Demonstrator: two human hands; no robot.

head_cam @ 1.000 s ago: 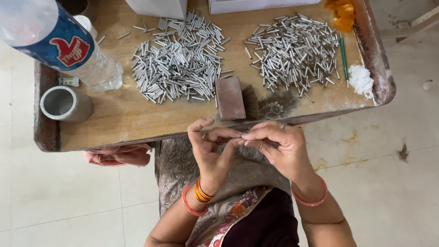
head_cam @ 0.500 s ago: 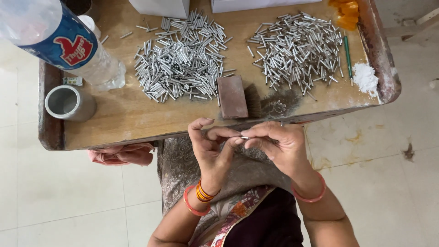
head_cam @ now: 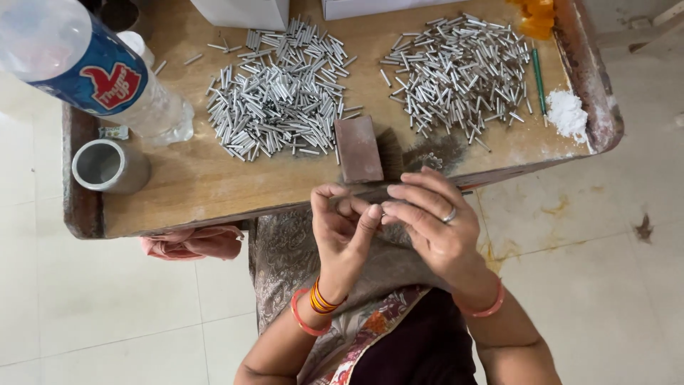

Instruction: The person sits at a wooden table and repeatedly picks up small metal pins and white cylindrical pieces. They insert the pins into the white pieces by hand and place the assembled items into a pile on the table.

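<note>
Left hand [head_cam: 340, 232] raised over the lap, fingers curled, thumb and forefinger tips meeting the right hand's fingertips; right hand [head_cam: 436, 227] with fingers bent and pressed close, a ring on one finger. Between the two sets of fingertips a small object, possibly one of the metal tubes [head_cam: 382, 213], mostly hidden, so cannot tell exactly what is pinched. Just beyond the fingers, at the near edge of the wooden board [head_cam: 206, 189]: a brown rectangular block [head_cam: 358, 149]. Farther beyond and to the left of the fingers: a heap of short metal tubes [head_cam: 281, 93]; beyond and to the right, a second heap [head_cam: 459, 68]. Far right of the fingers: green stick [head_cam: 539, 71] and white powder [head_cam: 568, 114]. Far left: metal cup [head_cam: 108, 166], clear plastic bottle [head_cam: 85, 68]. Pink cloth [head_cam: 191, 242] under the board edge, left of the left hand
</note>
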